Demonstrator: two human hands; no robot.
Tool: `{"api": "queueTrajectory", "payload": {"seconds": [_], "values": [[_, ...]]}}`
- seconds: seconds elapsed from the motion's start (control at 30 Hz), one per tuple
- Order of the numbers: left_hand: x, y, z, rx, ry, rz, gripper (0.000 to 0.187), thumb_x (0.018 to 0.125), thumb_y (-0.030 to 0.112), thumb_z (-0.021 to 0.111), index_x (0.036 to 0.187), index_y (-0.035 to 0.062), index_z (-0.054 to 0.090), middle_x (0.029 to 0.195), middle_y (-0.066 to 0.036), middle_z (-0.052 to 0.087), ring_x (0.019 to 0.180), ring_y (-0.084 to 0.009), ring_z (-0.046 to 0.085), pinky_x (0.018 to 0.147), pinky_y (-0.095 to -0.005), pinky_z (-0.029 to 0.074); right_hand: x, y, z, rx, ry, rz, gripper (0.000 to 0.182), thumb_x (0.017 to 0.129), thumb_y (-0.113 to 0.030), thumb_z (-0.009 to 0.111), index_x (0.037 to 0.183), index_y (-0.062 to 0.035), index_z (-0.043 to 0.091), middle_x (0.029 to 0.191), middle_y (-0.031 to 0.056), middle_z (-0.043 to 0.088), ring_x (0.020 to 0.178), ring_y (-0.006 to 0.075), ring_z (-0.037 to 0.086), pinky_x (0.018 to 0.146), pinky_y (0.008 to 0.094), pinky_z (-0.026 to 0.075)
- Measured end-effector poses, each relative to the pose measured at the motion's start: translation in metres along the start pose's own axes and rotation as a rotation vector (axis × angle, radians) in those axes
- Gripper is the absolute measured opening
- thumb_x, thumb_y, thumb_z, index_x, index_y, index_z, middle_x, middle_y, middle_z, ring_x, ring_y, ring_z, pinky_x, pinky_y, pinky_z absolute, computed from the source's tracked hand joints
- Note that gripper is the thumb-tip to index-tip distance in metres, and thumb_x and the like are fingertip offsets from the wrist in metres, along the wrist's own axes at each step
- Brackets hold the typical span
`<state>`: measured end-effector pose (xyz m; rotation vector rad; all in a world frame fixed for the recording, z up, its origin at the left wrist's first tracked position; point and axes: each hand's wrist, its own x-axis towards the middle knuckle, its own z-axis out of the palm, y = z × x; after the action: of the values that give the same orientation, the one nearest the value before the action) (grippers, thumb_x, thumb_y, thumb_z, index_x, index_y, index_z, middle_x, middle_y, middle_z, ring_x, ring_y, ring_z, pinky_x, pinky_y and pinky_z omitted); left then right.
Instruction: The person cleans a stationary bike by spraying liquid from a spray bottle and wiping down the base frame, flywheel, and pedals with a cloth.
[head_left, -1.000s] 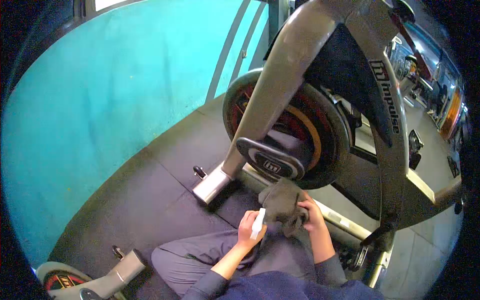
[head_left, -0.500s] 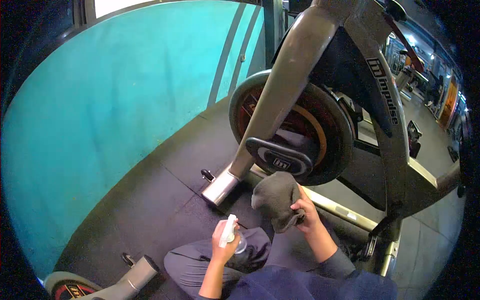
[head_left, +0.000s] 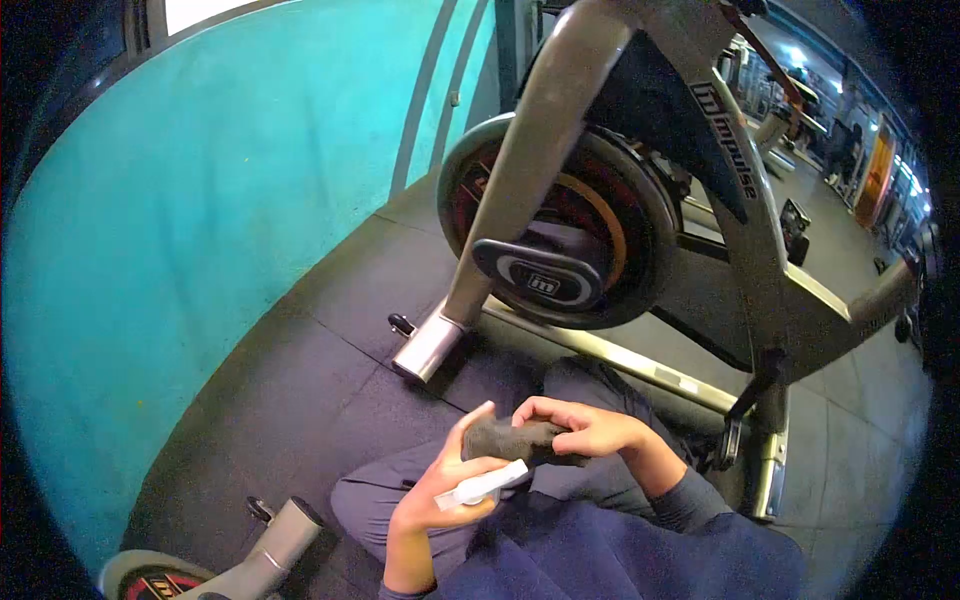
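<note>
My left hand (head_left: 445,490) is wrapped round a spray bottle, whose white trigger head (head_left: 482,484) lies across the palm. The bottle's clear body, below the head, is mostly hidden by the hand. Between the two hands is a dark grey cloth (head_left: 505,440), bunched up over my lap. My right hand (head_left: 590,428) grips its right end with bent fingers. The left thumb and fingers reach up against the cloth's left side. In front of my hands stands an exercise bike (head_left: 540,190) with a large flywheel and a black oval cover.
A turquoise wall (head_left: 230,180) runs along the left. Part of a second bike (head_left: 270,550) is at the lower left. The bike's long base bar (head_left: 620,358) lies just beyond my knees. Dark floor mats (head_left: 300,400) cover the ground. More gym equipment stands far back right.
My hands have come together over my lap. The cloth has moved down and left, from in front of the bike, and is now bunched between both hands. The view has shifted slightly.
</note>
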<state>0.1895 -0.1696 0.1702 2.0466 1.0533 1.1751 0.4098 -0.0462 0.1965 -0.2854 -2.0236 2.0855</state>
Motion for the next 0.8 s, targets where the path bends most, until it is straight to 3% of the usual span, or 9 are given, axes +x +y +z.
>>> {"api": "queueTrajectory", "payload": {"seconds": [0.07,0.17,0.3,0.37,0.47,0.53,0.6,0.73,0.8], "values": [[0.003,0.012,0.002,-0.071,-0.069,0.015,0.044,0.063,0.004,0.066,0.107,0.0088,0.067,0.141,-0.024,0.031,0.127,-0.0392,0.041,0.103,-0.0407,0.036,-0.009,-0.016,0.007,-0.086,-0.006,0.142,0.046,0.075,-0.01,0.051,0.121,-0.0058,0.045,0.103,0.0014,0.052,0.082,0.0052,0.052,0.062,0.0201,0.046],[0.002,0.021,0.006,-0.153,-0.128,0.057,0.042,0.063,0.003,0.066,0.106,0.0054,0.067,0.128,-0.022,0.046,0.119,-0.0353,0.048,0.099,-0.0397,0.04,-0.019,-0.037,0.015,-0.217,-0.029,0.235,0.043,0.076,-0.009,0.051,0.119,-0.0071,0.045,0.092,0.0022,0.053,0.077,0.0124,0.051,0.065,0.0284,0.044],[-0.004,0.026,0.002,-0.129,-0.144,0.021,0.042,0.062,0.005,0.069,0.104,0.0008,0.066,0.113,-0.021,0.056,0.11,-0.0356,0.053,0.094,-0.039,0.044,-0.026,-0.032,0.01,-0.469,0.052,-0.028,0.036,0.078,-0.01,0.053,0.113,-0.0059,0.052,0.094,0.0039,0.058,0.084,0.0138,0.054,0.072,0.0299,0.047],[-0.007,0.03,-0.001,-0.098,-0.097,0.034,0.039,0.06,0.007,0.067,0.099,0.0056,0.071,0.107,-0.017,0.058,0.106,-0.0317,0.055,0.093,-0.0386,0.043,-0.029,-0.024,-0.004,-0.432,0.177,-0.108,0.028,0.088,-0.019,0.06,0.112,-0.0039,0.056,0.105,0.0055,0.062,0.101,0.0154,0.057,0.087,0.0315,0.048],[-0.01,0.037,-0.011,-0.056,-0.066,0.081,0.038,0.061,0.008,0.067,0.099,0.0044,0.071,0.104,-0.014,0.063,0.105,-0.0334,0.055,0.094,-0.0391,0.043,-0.043,0.008,-0.057,-0.333,0.475,-0.102,0.028,0.095,-0.028,0.054,0.112,-0.0055,0.057,0.107,0.0045,0.063,0.102,0.0137,0.057,0.093,0.0306,0.044],[-0.012,0.046,-0.015,-0.016,-0.033,0.122,0.036,0.063,0.008,0.066,0.099,0.0031,0.07,0.095,-0.008,0.069,0.103,-0.0346,0.055,0.093,-0.0405,0.044,-0.06,0.047,-0.094,-0.058,0.865,0.122,0.03,0.097,-0.034,0.049,0.115,-0.0106,0.058,0.109,-0.0002,0.065,0.102,0.0122,0.057,0.085,0.0277,0.045],[-0.021,0.046,-0.016,-0.009,-0.019,0.107,0.036,0.063,0.008,0.066,0.098,0.0031,0.07,0.096,-0.008,0.068,0.102,-0.0339,0.055,0.092,-0.0407,0.044,-0.083,0.105,-0.139,-0.107,1.079,0.246,0.033,0.096,-0.033,0.051,0.115,-0.006,0.056,0.109,0.0054,0.065,0.098,0.0135,0.06,0.077,0.0257,0.047],[-0.026,0.055,-0.017,-0.006,0.023,0.112,0.035,0.06,0.007,0.065,0.095,0.0039,0.071,0.093,-0.008,0.068,0.096,-0.031,0.056,0.088,-0.0387,0.045,-0.127,0.167,-0.18,0.324,1.145,-0.024,0.032,0.096,-0.027,0.049,0.115,-0.0027,0.056,0.105,0.0112,0.065,0.096,0.0178,0.06,0.074,0.0304,0.049],[-0.027,0.061,-0.018,-0.015,0.038,0.145,0.036,0.059,0.007,0.065,0.095,0.0044,0.071,0.09,-0.008,0.067,0.094,-0.0303,0.056,0.086,-0.0375,0.046,-0.143,0.193,-0.192,-0.425,1.204,0.477,0.033,0.096,-0.025,0.048,0.116,-0.0007,0.058,0.111,0.013,0.064,0.1,0.0234,0.06,0.082,0.0357,0.049]]}}
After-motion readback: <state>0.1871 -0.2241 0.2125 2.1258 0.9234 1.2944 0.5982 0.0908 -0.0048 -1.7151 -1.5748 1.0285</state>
